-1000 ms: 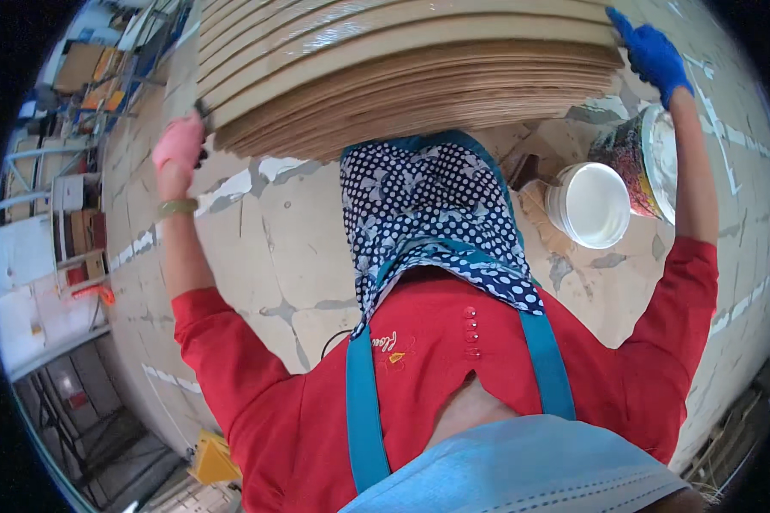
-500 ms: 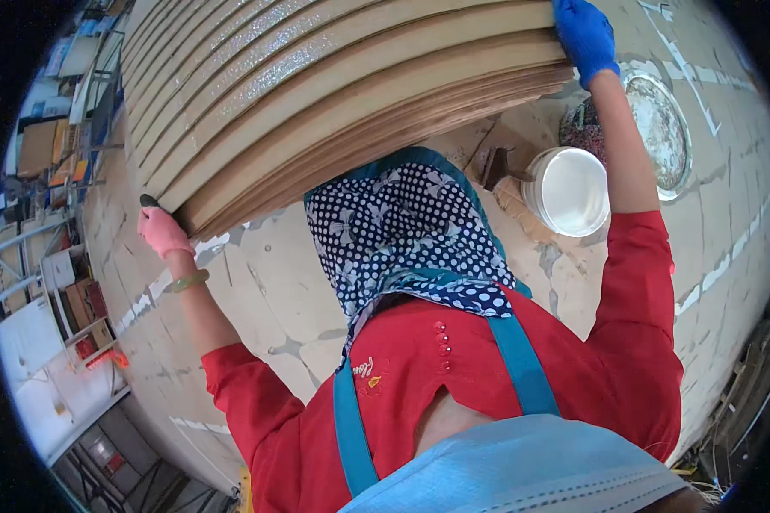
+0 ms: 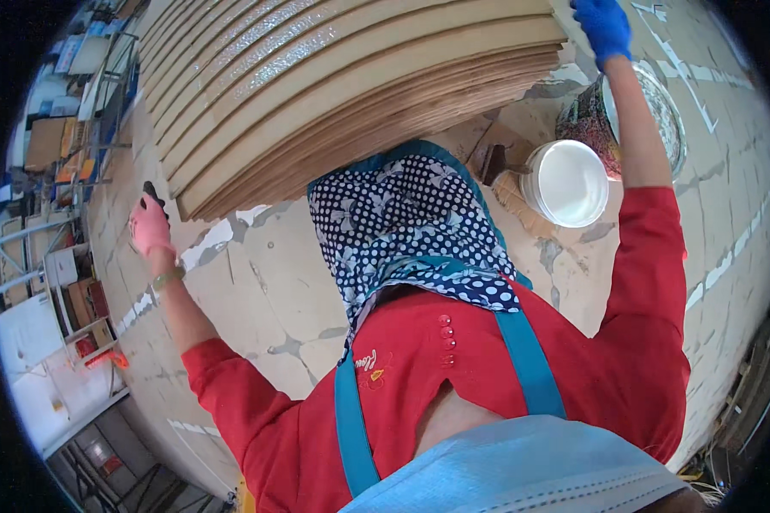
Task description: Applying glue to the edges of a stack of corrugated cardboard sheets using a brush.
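While a fanned stack of tan boards (image 3: 359, 103) lies just beyond the polka-dot apron (image 3: 411, 214), glossy along its overlapping strips, the pink-gloved left hand (image 3: 151, 226) is just beside its near left corner, a gap showing between. The blue-gloved right hand (image 3: 605, 30) is beside its right edge. Both hands' fingers look curled; whether they grip anything, I cannot tell. A white bucket (image 3: 535, 190) adjoins a larger, multicoloured bucket (image 3: 583, 121).

Red-sleeved left arm (image 3: 231, 389) and right arm (image 3: 646, 265) reach forward, spread wide, forearms (image 3: 186, 312) bare. Pink-gloved, dark-fingertipped left hand (image 3: 151, 227) only partly curled, lower in view. Blue-gloved right hand (image 3: 606, 34) farther forward near top edge, finger pose unclear.
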`<action>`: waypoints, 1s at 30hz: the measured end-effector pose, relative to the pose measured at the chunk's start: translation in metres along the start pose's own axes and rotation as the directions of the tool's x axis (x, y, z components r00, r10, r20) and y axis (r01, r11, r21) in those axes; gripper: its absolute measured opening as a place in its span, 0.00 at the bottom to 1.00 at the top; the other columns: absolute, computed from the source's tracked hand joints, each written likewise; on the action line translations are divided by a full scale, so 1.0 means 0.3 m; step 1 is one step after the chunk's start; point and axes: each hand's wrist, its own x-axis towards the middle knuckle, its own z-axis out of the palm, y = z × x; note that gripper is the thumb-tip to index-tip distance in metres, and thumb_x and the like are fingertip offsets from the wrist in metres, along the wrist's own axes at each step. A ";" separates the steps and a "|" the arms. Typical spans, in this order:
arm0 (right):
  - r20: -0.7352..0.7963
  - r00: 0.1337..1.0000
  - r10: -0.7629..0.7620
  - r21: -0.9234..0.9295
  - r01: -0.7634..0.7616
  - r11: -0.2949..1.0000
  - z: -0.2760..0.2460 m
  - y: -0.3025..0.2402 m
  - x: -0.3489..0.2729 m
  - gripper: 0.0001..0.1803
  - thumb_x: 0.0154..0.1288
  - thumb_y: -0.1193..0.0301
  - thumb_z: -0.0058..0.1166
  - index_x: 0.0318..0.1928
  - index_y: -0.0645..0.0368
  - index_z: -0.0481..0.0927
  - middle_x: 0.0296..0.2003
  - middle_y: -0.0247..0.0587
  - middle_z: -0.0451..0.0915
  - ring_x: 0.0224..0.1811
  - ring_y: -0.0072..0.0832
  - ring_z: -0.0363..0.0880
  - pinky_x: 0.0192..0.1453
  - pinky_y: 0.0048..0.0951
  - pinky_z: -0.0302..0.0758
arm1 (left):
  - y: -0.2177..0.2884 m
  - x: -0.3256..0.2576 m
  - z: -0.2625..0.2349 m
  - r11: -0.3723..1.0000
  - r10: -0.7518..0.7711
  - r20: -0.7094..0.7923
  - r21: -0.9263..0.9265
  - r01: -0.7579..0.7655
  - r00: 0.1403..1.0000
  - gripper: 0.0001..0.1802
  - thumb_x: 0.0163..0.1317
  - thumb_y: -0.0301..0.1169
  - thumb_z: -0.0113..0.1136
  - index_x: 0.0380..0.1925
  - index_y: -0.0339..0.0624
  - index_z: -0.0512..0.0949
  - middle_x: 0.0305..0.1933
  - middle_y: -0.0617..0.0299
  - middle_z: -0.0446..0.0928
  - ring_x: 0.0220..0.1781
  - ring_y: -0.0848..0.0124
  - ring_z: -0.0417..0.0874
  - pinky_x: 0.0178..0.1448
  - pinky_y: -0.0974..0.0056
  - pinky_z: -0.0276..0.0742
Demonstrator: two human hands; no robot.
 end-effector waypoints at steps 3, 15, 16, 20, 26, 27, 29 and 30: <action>0.056 0.995 0.081 -0.219 -0.067 0.974 -0.183 -0.137 -0.055 0.18 0.65 0.57 0.39 0.48 0.48 0.77 0.31 0.53 0.80 0.32 0.47 0.80 0.41 0.44 0.75 | -0.118 -0.029 0.007 0.880 -0.103 0.515 -0.352 0.320 0.851 0.31 0.63 0.55 0.41 0.27 0.33 0.76 0.20 0.50 0.76 0.15 0.66 0.75 0.23 0.62 0.73; 0.543 0.672 0.503 0.342 -0.724 0.598 -0.315 -0.056 0.132 0.22 0.66 0.55 0.39 0.31 0.56 0.81 0.28 0.53 0.80 0.30 0.50 0.78 0.36 0.42 0.74 | -0.205 0.070 -0.133 0.404 0.456 0.145 -0.913 -0.059 0.878 0.20 0.66 0.40 0.47 0.41 0.31 0.77 0.37 0.51 0.78 0.33 0.70 0.79 0.33 0.66 0.76; 0.460 0.738 0.493 0.416 -0.670 0.615 -0.216 0.021 0.117 0.22 0.66 0.54 0.39 0.30 0.56 0.80 0.28 0.53 0.80 0.29 0.50 0.78 0.35 0.42 0.73 | -0.235 0.059 -0.055 0.405 0.455 0.146 -0.912 -0.058 0.878 0.20 0.66 0.40 0.47 0.41 0.31 0.77 0.37 0.51 0.78 0.33 0.70 0.79 0.33 0.66 0.76; 0.093 0.902 0.421 0.635 -0.380 0.673 -0.056 -0.201 -0.039 0.24 0.66 0.53 0.39 0.27 0.58 0.80 0.27 0.54 0.80 0.29 0.51 0.77 0.35 0.41 0.73 | -0.100 -0.084 0.185 0.682 0.340 -0.476 -0.469 -0.561 0.811 0.20 0.66 0.31 0.45 0.55 0.32 0.69 0.45 0.49 0.77 0.41 0.68 0.78 0.40 0.62 0.76; -0.118 0.915 0.385 0.391 -0.314 0.865 0.036 -0.120 -0.028 0.24 0.67 0.54 0.38 0.27 0.60 0.79 0.28 0.54 0.79 0.30 0.53 0.76 0.37 0.44 0.73 | 0.144 -0.088 0.125 0.803 -0.254 -0.175 -0.587 0.106 0.951 0.20 0.63 0.28 0.43 0.53 0.31 0.70 0.47 0.45 0.77 0.44 0.57 0.80 0.44 0.58 0.76; -0.115 0.916 0.385 0.391 -0.314 0.865 0.025 -0.147 -0.022 0.24 0.67 0.54 0.38 0.27 0.60 0.79 0.28 0.54 0.79 0.30 0.53 0.76 0.37 0.44 0.73 | 0.158 -0.079 0.129 0.935 -0.213 -0.199 -0.327 0.140 0.957 0.19 0.62 0.28 0.43 0.51 0.30 0.71 0.46 0.44 0.77 0.45 0.55 0.80 0.45 0.58 0.76; -0.118 0.922 0.368 0.204 -0.340 0.918 -0.006 -0.224 0.002 0.24 0.67 0.55 0.37 0.27 0.60 0.79 0.29 0.54 0.79 0.32 0.53 0.76 0.40 0.45 0.73 | 0.060 -0.016 0.160 0.989 -0.150 -0.208 -0.032 0.147 0.967 0.19 0.62 0.30 0.43 0.48 0.30 0.73 0.46 0.44 0.77 0.47 0.53 0.80 0.47 0.57 0.75; -0.118 0.927 0.355 0.111 -0.343 0.933 -0.018 -0.251 0.011 0.24 0.67 0.56 0.37 0.27 0.60 0.79 0.30 0.54 0.79 0.33 0.53 0.77 0.41 0.46 0.73 | -0.021 0.016 0.175 0.954 -0.090 -0.187 0.265 0.138 0.978 0.19 0.62 0.32 0.42 0.44 0.29 0.75 0.46 0.43 0.77 0.48 0.52 0.79 0.49 0.56 0.74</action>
